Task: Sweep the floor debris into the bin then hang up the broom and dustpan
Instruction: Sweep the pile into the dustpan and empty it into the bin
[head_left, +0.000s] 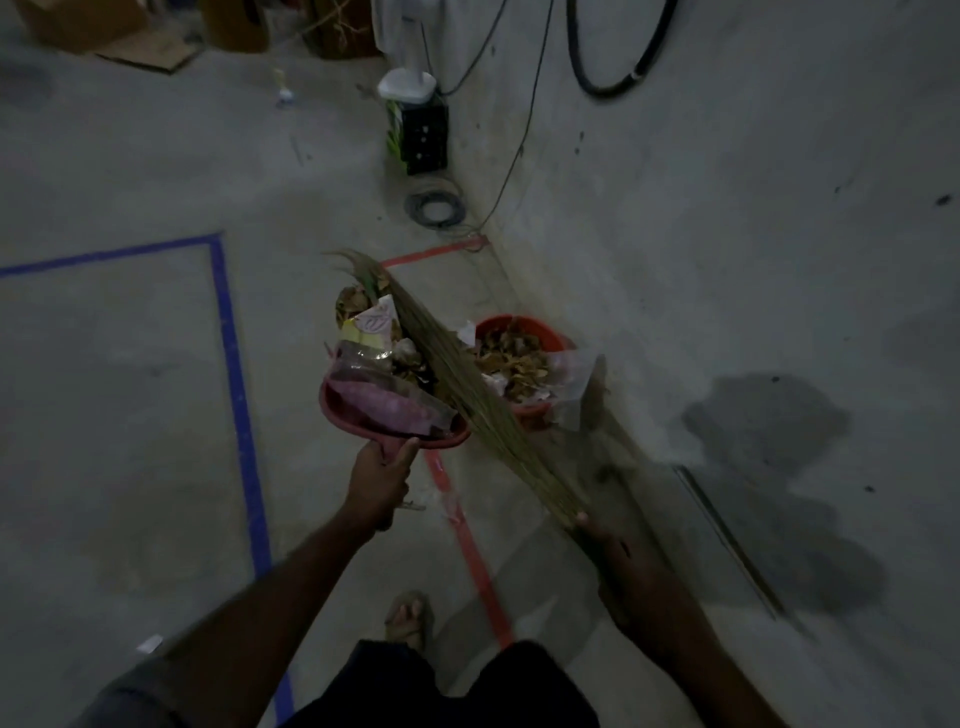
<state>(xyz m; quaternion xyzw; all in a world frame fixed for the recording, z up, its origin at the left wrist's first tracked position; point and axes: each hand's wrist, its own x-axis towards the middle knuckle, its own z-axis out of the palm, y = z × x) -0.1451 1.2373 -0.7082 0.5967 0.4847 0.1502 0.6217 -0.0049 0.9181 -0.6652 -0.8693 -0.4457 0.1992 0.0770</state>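
My left hand (382, 480) grips the handle of a red dustpan (337, 413), held above the floor. The pan is heaped with dry leaves, wrappers and plastic bags (379, 358). My right hand (615, 558) holds a straw broom (467, 384) by its bound end. Its bristles lie slanted across the heap in the pan. A red bin (550, 338) sits on the floor against the wall, just right of the dustpan. Dry leaves and paper fill it, and a plastic sheet hangs over its right rim.
The wall (727, 260) runs along the right side. Red tape (467, 540) and blue tape (239, 395) mark the concrete floor. A cable coil (435, 208), a black crate (423, 137) and a white fan base (406, 83) stand farther along the wall. Cardboard boxes (88, 21) sit far left.
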